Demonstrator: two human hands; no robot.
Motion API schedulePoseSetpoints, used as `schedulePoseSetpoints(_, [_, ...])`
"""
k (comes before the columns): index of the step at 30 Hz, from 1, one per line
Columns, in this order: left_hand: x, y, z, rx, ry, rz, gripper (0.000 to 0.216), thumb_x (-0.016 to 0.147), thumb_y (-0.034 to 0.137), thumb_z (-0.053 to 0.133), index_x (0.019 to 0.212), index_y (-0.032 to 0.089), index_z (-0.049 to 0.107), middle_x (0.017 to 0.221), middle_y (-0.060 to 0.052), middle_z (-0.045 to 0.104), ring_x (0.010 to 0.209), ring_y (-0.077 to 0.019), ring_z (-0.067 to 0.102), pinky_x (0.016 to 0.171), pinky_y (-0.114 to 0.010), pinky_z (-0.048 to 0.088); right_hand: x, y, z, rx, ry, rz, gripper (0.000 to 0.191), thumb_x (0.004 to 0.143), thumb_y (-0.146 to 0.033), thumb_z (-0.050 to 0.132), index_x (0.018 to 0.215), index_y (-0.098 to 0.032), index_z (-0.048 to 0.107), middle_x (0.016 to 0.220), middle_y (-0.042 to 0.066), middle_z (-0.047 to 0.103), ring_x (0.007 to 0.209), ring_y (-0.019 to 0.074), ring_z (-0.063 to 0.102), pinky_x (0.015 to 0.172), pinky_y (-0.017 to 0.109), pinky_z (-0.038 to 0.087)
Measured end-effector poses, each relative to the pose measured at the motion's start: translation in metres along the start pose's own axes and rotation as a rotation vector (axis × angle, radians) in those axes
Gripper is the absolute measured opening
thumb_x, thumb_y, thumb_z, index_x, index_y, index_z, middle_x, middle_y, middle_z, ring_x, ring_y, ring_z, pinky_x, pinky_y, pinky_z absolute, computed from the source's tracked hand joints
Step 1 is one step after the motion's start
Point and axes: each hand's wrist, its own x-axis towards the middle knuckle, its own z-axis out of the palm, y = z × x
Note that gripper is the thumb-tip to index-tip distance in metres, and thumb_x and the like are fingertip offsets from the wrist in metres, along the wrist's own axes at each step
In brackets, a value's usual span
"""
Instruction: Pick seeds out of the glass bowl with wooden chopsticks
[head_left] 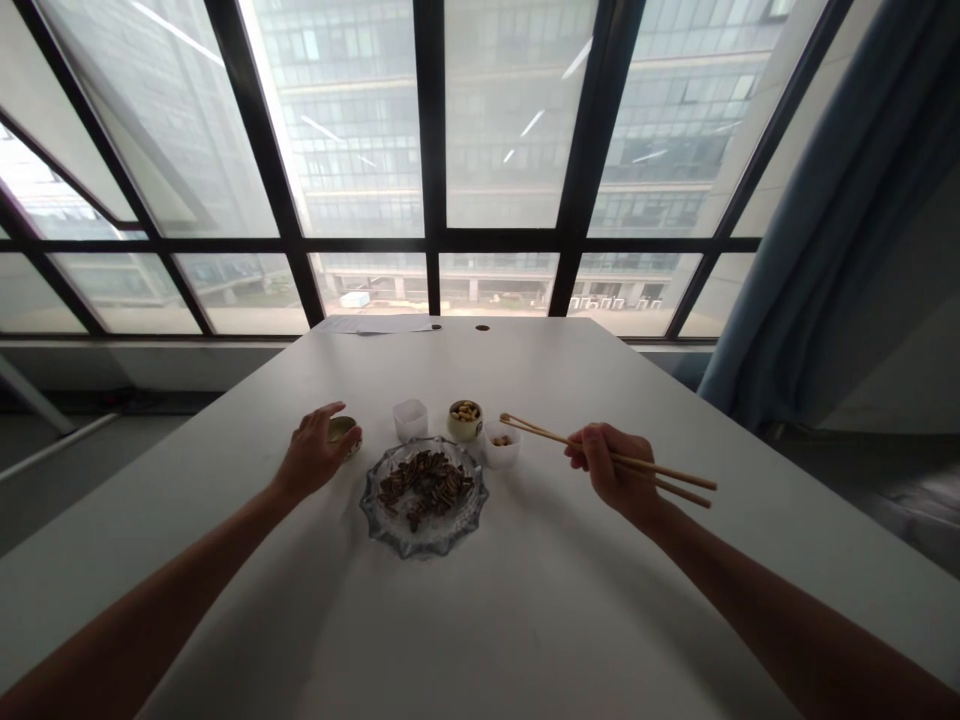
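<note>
Right of the glass dish (420,545), the right hand (611,470) is gripping a pair of wooden chopsticks (547,434) near mid-length, fingers shut around them, with the rear ends projecting outward, away from the dish. Their tips are pointing back toward the dish and hovering just over the small white cup (502,450), which is sitting at the dish's far right rim; whether the tips are touching the cup cannot be told.

Left of the dish, the left hand (311,458) is lying half-open against a small green cup (343,430), fingers curving around it; whether it is truly clamping cannot be told. Behind the dish, a clear plastic cup (411,419) and a yellow cup of nuts (466,420) are standing side by side. Dark seed-like pieces (425,483) are lying heaped inside the dish, which is resting on the white table (525,620).

Assessment: the chopsticks are looking light, stiff and smooth, so a hold about the upper third is judged best for aligned tips. The pieces are looking small, hard and slippery, likely needing a pinch across the narrow middle. The dish is looking like heavy, brittle glass with a scalloped rim; taking it by opposite sides of the rim is judged safest.
</note>
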Motion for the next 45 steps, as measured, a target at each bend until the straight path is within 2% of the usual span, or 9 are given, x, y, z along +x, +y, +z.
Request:
schedulePoseSetpoints(6, [-0.021, -0.018, 0.004, -0.045, 0.085, -0.092, 0.064, 0.089, 0.067, 0.044, 0.129, 0.017, 0.052, 0.133, -0.017, 0.06, 0.127, -0.0346, 0.053, 0.11, -0.055, 0.04, 0.016, -0.008, 0.003, -0.109, -0.21, 0.025, 0.051, 0.096, -0.058, 0.052, 0.068, -0.018, 0.067, 0.057, 0.005, 0.066, 0.049, 0.0147, 0.061, 0.048, 0.026, 0.048])
schedulePoseSetpoints(13, [-0.03, -0.028, -0.009, -0.064, 0.036, -0.02, 0.06, 0.09, 0.063, 0.049, 0.131, 0.019, 0.05, 0.136, -0.016, 0.058, 0.129, -0.0343, 0.052, 0.109, -0.055, 0.042, 0.01, -0.061, 0.021, 0.008, -0.011, 0.196, 0.06, 0.092, -0.068, 0.05, 0.066, -0.017, 0.067, 0.049, 0.002, 0.056, 0.041, 0.0115, 0.049, 0.037, 0.022, 0.037])
schedulePoseSetpoints(15, [-0.027, -0.031, -0.007, -0.098, 0.007, 0.018, 0.062, 0.087, 0.062, 0.055, 0.132, 0.019, 0.05, 0.135, -0.016, 0.058, 0.128, -0.0343, 0.053, 0.109, -0.055, 0.043, 0.006, -0.073, 0.032, 0.012, -0.03, 0.24, 0.061, 0.089, -0.071, 0.052, 0.066, -0.017, 0.069, 0.047, 0.002, 0.056, 0.04, 0.0114, 0.048, 0.036, 0.022, 0.036])
schedulePoseSetpoints(19, [-0.017, -0.036, 0.008, -0.231, -0.089, 0.047, 0.067, 0.079, 0.058, 0.067, 0.131, 0.019, 0.05, 0.13, -0.016, 0.06, 0.123, -0.0333, 0.057, 0.106, -0.051, 0.046, 0.001, -0.088, 0.061, -0.062, -0.172, 0.329, 0.064, 0.086, -0.074, 0.053, 0.064, -0.016, 0.068, 0.047, 0.003, 0.058, 0.038, 0.0116, 0.049, 0.035, 0.022, 0.036])
schedulePoseSetpoints(24, [-0.007, -0.037, 0.023, -0.317, -0.118, -0.027, 0.077, 0.074, 0.055, 0.074, 0.135, 0.018, 0.046, 0.134, -0.018, 0.057, 0.125, -0.0342, 0.056, 0.106, -0.051, 0.046, -0.011, -0.088, 0.089, -0.186, -0.165, 0.239, 0.063, 0.092, -0.069, 0.048, 0.061, -0.017, 0.066, 0.046, 0.003, 0.058, 0.039, 0.0122, 0.05, 0.036, 0.023, 0.036])
schedulePoseSetpoints(30, [0.002, -0.038, 0.036, -0.368, -0.125, -0.035, 0.079, 0.072, 0.051, 0.076, 0.136, 0.018, 0.045, 0.135, -0.017, 0.057, 0.126, -0.0336, 0.056, 0.107, -0.05, 0.045, -0.038, -0.076, 0.101, -0.229, -0.086, 0.069, 0.059, 0.096, -0.062, 0.046, 0.061, -0.019, 0.067, 0.049, 0.004, 0.061, 0.04, 0.0127, 0.053, 0.04, 0.024, 0.042])
schedulePoseSetpoints(36, [0.007, -0.036, 0.037, -0.406, -0.135, -0.072, 0.084, 0.066, 0.051, 0.08, 0.133, 0.014, 0.048, 0.134, -0.019, 0.058, 0.126, -0.035, 0.056, 0.109, -0.049, 0.043, -0.034, -0.073, 0.1, -0.152, -0.05, 0.198, 0.061, 0.094, -0.067, 0.045, 0.061, -0.02, 0.065, 0.046, 0.002, 0.059, 0.036, 0.0129, 0.051, 0.036, 0.025, 0.042])
schedulePoseSetpoints(42, [0.007, -0.029, 0.03, -0.456, -0.191, -0.168, 0.076, 0.065, 0.055, 0.08, 0.126, 0.017, 0.051, 0.114, -0.013, 0.069, 0.108, -0.0293, 0.066, 0.097, -0.043, 0.052, -0.007, -0.072, 0.092, -0.05, -0.032, 0.275, 0.066, 0.085, -0.077, 0.05, 0.062, -0.018, 0.066, 0.044, 0.003, 0.058, 0.034, 0.012, 0.051, 0.033, 0.023, 0.04])
schedulePoseSetpoints(45, [0.005, -0.023, 0.025, -0.448, -0.205, -0.189, 0.074, 0.066, 0.055, 0.079, 0.124, 0.018, 0.051, 0.109, -0.011, 0.07, 0.103, -0.0281, 0.068, 0.093, -0.042, 0.054, 0.005, -0.067, 0.09, 0.007, -0.089, 0.325, 0.067, 0.082, -0.08, 0.051, 0.063, -0.017, 0.066, 0.044, 0.003, 0.059, 0.034, 0.0118, 0.051, 0.033, 0.022, 0.039])
